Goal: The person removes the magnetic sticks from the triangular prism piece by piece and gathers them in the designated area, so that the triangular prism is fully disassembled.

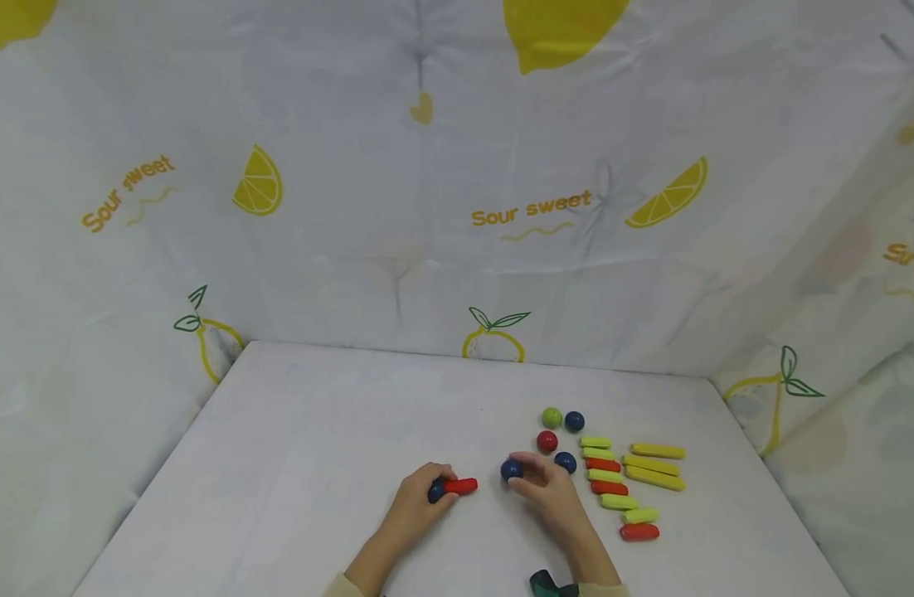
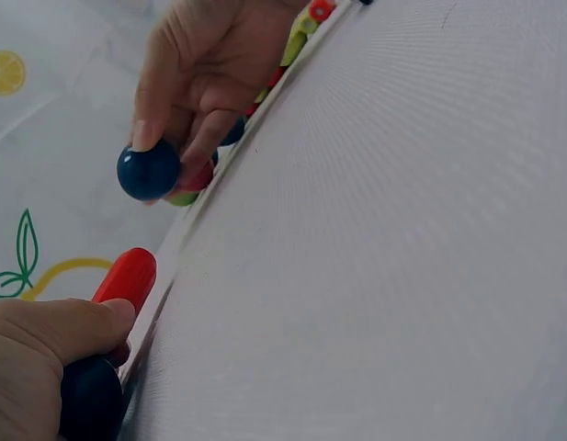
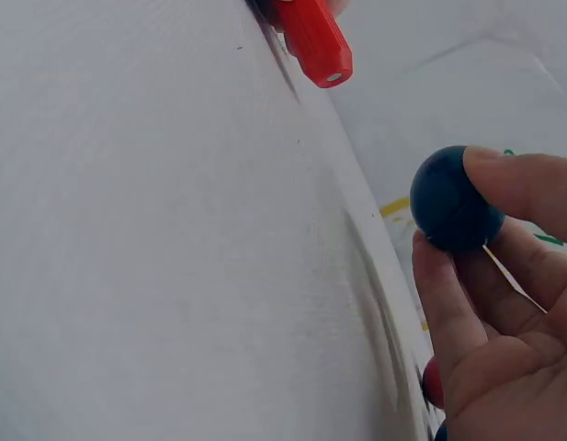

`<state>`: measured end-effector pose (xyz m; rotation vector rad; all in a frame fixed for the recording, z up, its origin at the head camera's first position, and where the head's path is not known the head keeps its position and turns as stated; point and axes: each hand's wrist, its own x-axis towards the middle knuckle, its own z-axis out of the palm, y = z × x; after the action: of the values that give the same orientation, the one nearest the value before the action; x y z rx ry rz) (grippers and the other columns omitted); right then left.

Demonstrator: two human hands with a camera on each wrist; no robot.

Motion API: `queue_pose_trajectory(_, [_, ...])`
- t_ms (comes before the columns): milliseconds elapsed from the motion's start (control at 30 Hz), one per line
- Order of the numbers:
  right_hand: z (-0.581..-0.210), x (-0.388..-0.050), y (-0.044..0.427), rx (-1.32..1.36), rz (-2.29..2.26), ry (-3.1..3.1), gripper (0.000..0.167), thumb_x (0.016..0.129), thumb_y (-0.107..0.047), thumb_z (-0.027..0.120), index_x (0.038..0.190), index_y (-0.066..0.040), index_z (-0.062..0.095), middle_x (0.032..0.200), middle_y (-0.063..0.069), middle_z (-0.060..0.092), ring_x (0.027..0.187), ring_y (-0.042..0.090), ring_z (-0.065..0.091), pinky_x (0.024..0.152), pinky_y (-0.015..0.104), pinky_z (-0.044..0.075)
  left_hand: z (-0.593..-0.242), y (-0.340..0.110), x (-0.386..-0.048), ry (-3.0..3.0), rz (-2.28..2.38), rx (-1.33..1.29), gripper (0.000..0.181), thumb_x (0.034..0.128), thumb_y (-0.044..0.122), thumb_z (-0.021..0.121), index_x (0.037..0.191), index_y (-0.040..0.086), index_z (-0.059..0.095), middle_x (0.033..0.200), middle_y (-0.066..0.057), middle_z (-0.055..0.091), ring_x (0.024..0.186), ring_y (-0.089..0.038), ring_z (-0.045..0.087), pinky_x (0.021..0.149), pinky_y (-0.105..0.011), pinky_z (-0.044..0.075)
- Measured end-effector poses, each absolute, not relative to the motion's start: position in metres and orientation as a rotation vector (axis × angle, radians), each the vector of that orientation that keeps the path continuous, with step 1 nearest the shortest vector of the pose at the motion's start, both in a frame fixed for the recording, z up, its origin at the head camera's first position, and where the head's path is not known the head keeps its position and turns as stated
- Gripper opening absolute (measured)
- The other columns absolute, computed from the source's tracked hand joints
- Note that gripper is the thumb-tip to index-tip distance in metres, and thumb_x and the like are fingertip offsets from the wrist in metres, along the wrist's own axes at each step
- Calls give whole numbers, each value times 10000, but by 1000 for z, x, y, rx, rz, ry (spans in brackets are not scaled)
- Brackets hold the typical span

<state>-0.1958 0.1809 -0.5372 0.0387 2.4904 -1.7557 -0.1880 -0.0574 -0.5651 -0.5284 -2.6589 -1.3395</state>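
Note:
In the head view my left hand (image 1: pixel 415 507) grips a short red rod (image 1: pixel 463 486) with a dark blue ball (image 1: pixel 435 491) at its near end. The rod's free end points right, and a small silvery dot shows in its tip in the right wrist view. Across a small gap, my right hand (image 1: pixel 552 496) pinches a second dark blue ball (image 1: pixel 512 470) between thumb and fingers. The left wrist view shows this ball (image 2: pixel 148 171) apart from the red rod (image 2: pixel 129 278).
Beyond my right hand lie a green ball (image 1: pixel 551 417), a red ball (image 1: pixel 547 441) and two blue balls (image 1: pixel 574 421). Further right, several short light-green and red rods (image 1: pixel 603 464) form a column beside longer yellow rods (image 1: pixel 654 478). A lemon-print cloth (image 1: pixel 352 207) hangs behind the white table (image 1: pixel 278 464).

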Motion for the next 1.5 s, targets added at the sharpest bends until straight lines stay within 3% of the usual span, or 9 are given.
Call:
queue_pose_trajectory(300, [-541, -204, 178, 87, -1643, 2697, 405, 836, -114, 714, 1229, -119, 614, 1281, 141, 586, 1131, 292, 605, 917, 362, 530, -565, -58, -186, -2655, -1342, -530, 235, 806, 120, 736, 1018, 150, 640, 1096, -2, 666, 1102, -222, 618, 973, -431, 500])
queue_pose_trajectory(600, [-545, -213, 174, 80, -1497, 2863, 409, 858, -99, 681, 1258, -92, 593, 1305, 171, 577, 1152, 309, 598, 937, 410, 511, -563, -62, -185, -2670, -1364, -570, 312, 793, 79, 677, 1089, 147, 608, 1094, 48, 642, 1099, -178, 601, 991, -401, 489])
queue_pose_trajectory(933, [-545, -214, 173, 105, -1410, 2946, 431, 868, -128, 650, 1288, -79, 569, 1337, 159, 558, 1227, 315, 543, 993, 447, 464, -561, -70, -185, -2689, -1303, -676, 407, 752, 88, 666, 1152, 119, 595, 1138, 25, 644, 1123, -186, 599, 998, -378, 484])
queue_pose_trajectory(1233, [-538, -211, 171, 138, -1334, 2997, 476, 862, -128, 660, 1317, -71, 537, 1319, 151, 573, 1244, 322, 523, 1027, 485, 437, -563, -74, -186, -2655, -1312, -671, 305, 786, 76, 662, 1087, 120, 640, 1083, 31, 675, 1082, -174, 627, 965, -375, 515])
queue_pose_trajectory(1500, [-526, -203, 170, 106, -1419, 2964, 458, 877, -151, 654, 1316, -95, 539, 1320, 126, 573, 1216, 299, 554, 995, 442, 471, -564, -73, -187, -2530, -1220, -680, 268, 787, 75, 718, 1048, 91, 659, 1034, -17, 703, 999, -183, 668, 891, -357, 554])
